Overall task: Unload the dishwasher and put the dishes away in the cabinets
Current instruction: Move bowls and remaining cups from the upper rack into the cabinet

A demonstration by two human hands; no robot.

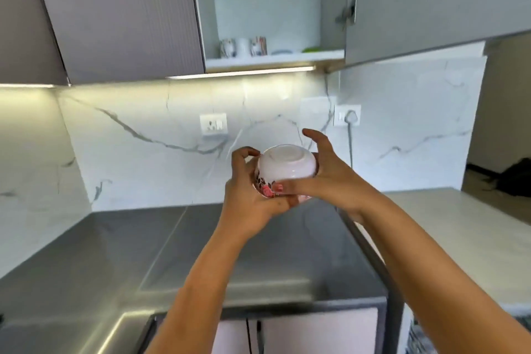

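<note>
At frame centre I hold the bowl (pixel 287 165) upside down, clamped between my left hand (pixel 253 195) and right hand (pixel 327 175).

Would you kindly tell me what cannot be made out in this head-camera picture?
- Inside of the bowl: head view, its base faces the camera; left hand and right hand cover its lower side.
- Prints on the mugs: head view, too small and blurred.
- Green item beside them: head view, mostly behind the shelf lip.
- Dark shape on the floor: head view, blurred, cut by the right edge.
</note>
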